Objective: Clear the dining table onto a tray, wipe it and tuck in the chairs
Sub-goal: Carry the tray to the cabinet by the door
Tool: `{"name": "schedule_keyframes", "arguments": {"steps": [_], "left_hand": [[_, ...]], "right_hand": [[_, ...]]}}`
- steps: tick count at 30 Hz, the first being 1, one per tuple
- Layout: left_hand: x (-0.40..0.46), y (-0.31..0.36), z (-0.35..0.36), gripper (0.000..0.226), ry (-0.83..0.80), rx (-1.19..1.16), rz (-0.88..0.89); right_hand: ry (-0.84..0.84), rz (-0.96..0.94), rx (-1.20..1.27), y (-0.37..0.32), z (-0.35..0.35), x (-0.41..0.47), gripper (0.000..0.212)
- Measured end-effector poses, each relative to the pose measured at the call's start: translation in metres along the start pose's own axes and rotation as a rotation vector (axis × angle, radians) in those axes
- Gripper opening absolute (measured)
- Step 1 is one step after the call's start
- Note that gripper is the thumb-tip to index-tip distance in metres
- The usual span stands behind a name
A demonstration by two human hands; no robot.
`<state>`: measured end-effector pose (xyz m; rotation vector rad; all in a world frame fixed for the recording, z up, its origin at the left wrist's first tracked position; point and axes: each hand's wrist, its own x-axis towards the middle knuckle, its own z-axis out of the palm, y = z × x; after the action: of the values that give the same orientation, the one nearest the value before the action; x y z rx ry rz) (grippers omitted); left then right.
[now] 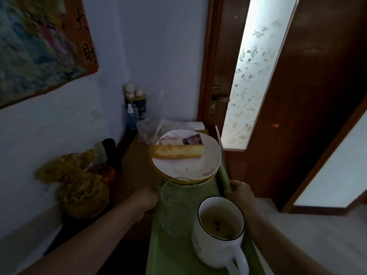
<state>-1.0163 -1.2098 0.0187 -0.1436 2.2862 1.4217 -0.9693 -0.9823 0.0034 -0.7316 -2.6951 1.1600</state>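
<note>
A green tray (172,253) is held between both hands over a wooden side table (135,171). My left hand (148,199) grips its left edge and my right hand (239,192) grips its right rim. On the tray stands a stack of plates (186,167), white on yellow, with a slice of cake (177,150) on top. Nearer to me stand a clear glass (177,207) and a white mug (218,231) with a dark rim and some liquid inside.
A gold ornament (77,183) sits at the left of the side table. Bottles (135,108), a plastic bag (151,128) and a white box (196,125) crowd the far corner by the wall. A brown door (297,96) with a frosted pane stands to the right.
</note>
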Motion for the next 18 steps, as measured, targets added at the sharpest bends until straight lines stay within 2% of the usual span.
{"name": "schedule_keyframes", "arguments": {"steps": [5, 10, 18], "left_hand": [[0.014, -0.009, -0.006, 0.045, -0.052, 0.068, 0.049], [0.026, -0.014, -0.005, 0.033, -0.051, 0.095, 0.033], [0.044, -0.023, -0.007, 0.024, -0.051, 0.137, 0.018]], "right_hand": [[0.049, 0.010, -0.018, 0.006, 0.019, -0.004, 0.029], [0.071, 0.053, 0.001, 0.010, 0.034, -0.001, 0.022], [0.049, 0.107, -0.059, 0.014, 0.054, 0.007, 0.027]]}}
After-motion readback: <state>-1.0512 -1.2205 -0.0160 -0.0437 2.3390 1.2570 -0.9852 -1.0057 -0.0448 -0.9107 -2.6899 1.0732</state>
